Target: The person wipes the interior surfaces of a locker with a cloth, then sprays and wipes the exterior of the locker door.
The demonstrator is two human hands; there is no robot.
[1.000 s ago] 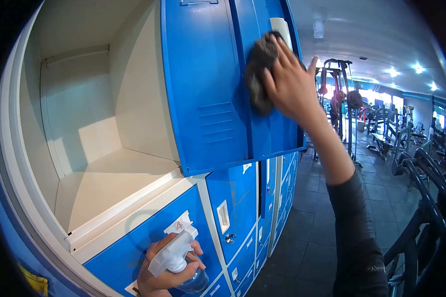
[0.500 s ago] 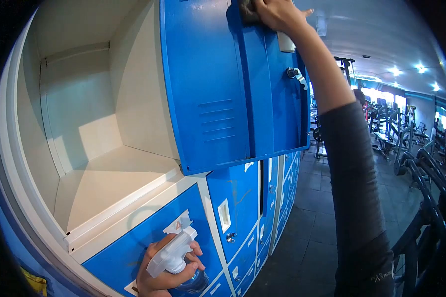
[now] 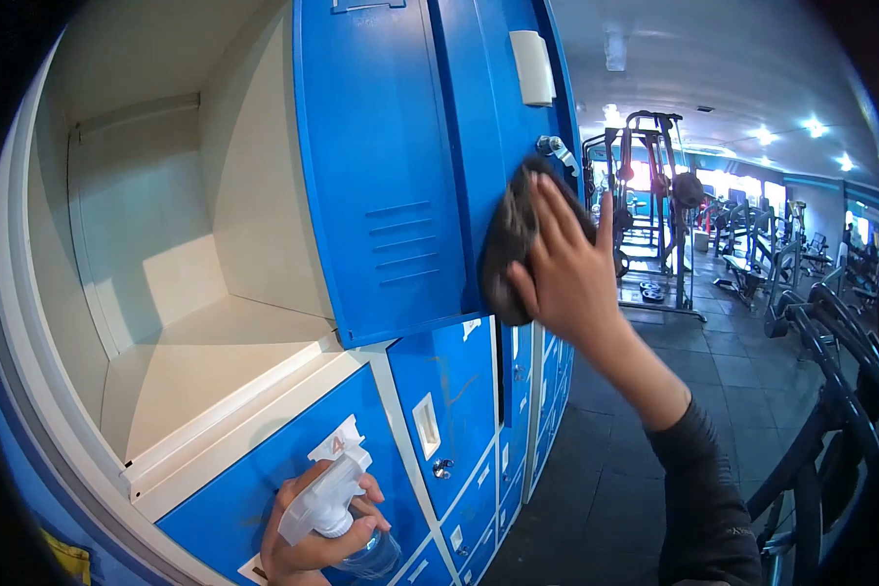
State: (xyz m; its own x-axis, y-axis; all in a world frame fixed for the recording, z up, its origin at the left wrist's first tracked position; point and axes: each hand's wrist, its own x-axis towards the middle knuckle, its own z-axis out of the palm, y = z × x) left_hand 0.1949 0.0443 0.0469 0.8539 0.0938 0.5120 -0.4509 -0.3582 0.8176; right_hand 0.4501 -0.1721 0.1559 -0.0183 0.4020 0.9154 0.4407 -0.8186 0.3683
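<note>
My right hand (image 3: 571, 269) presses a dark cloth (image 3: 510, 256) against the lower right part of an open blue locker door (image 3: 381, 156), fingers laid over the fabric. Just above the cloth is the door's metal lock latch (image 3: 557, 151), and higher up a white handle back (image 3: 531, 66). At the lower left, my left hand (image 3: 308, 532) is wrapped round the neck of a clear spray bottle (image 3: 371, 555) with a white trigger head (image 3: 327, 493). The bottle is in front of a closed blue locker door marked 4 (image 3: 338, 444).
Behind the open door's hinge side is the cream locker compartment (image 3: 166, 264). More closed blue lockers (image 3: 449, 410) run below and away. Gym machines (image 3: 654, 195) and a dark rack (image 3: 830, 410) stand on the tiled floor (image 3: 645, 430) to the right.
My right hand and the cloth have moved from the top of the door down to its lower right part. The view has shifted slightly; my left hand keeps its hold on the spray bottle.
</note>
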